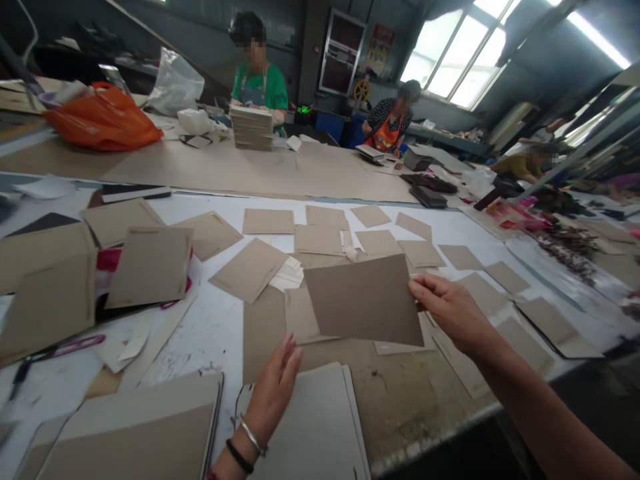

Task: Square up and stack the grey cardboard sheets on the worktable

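Note:
Pinched at its right edge by my right hand (pixel 445 307), a grey-brown cardboard sheet (pixel 365 300) is held up over the middle of the table. My left hand (pixel 280 380) is apart from that sheet, its fingers stretched out and nothing in it. Below my left hand lies a pale board (pixel 310 427) with dark marks along its edges. Behind the held sheet, a smaller cardboard piece (pixel 300 310) is partly hidden. Several similar tan pieces, such as one cardboard square (pixel 250 270), lie spread on the white table surface.
Stacked boards (pixel 145 433) occupy the front left, near purple-handled scissors (pixel 77 345). Across the table are an orange bag (pixel 103 123), a clear plastic bag (pixel 175 83) and a cardboard stack (pixel 251 127). A person in green (pixel 260 87) and another in an orange apron (pixel 390 123) work there.

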Tool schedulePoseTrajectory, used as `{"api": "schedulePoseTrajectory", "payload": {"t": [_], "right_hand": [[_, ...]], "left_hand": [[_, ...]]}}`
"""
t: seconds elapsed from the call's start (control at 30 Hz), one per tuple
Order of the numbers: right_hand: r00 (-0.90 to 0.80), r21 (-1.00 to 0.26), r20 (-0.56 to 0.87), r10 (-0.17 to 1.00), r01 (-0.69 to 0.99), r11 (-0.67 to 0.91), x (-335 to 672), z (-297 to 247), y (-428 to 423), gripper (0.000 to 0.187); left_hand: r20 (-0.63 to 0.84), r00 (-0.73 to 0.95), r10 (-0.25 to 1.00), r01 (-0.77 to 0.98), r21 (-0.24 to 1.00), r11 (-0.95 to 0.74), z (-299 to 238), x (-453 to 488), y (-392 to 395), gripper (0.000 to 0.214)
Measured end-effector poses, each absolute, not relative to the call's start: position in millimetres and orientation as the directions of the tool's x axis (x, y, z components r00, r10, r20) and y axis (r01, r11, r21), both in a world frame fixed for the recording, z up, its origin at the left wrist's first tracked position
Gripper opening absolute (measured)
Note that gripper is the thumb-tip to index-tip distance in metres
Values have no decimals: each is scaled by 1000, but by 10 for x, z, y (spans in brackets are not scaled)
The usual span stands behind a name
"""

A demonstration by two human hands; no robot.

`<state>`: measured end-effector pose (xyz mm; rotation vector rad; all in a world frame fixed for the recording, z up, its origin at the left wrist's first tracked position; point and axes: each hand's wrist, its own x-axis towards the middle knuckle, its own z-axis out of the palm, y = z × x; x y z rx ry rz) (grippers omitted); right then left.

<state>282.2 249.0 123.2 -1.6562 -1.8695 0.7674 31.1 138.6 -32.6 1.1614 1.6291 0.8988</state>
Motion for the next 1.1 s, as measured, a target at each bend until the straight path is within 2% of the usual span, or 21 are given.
{"api": "schedulePoseTrajectory", "payload": {"t": [0.07,0.17,0.43,0.57,0.63,0.73,0.8,1.0,1.1], "right_hand": [[-87,-841,-147,985,536,-77,2795,1024,2186,32],[-54,-875,-284,957,422,-236,2722,703,1789,36],[32,-750,-362,932,583,-312,2747,8,953,50],[-20,-732,-460,888,575,-366,2759,-172,696,56],[-38,-731,-492,870,561,-389,2759,-251,622,50],[-34,-723,-503,864,565,-398,2754,-350,529,31],[-14,-715,-491,871,578,-393,2738,-388,470,25],[2,-693,-442,897,635,-342,2674,-412,415,30],[-38,-683,-412,910,674,-282,2674,-429,478,34]], "left_hand": [[-266,-172,949,275,912,305,-214,259,1218,50],[-279,-194,940,338,881,331,-174,166,935,37],[-455,-121,882,377,801,465,-266,-72,172,41],[-565,-87,821,368,747,553,-311,-71,-41,42],[-578,-90,811,360,741,567,-350,-52,-105,42],[-601,-91,794,332,734,593,-426,-43,-175,42],[-620,-80,780,321,725,609,-468,-62,-207,42],[-602,-22,798,395,728,560,-448,-172,-182,38],[-569,-46,821,447,723,527,-416,-181,-146,36]]}}
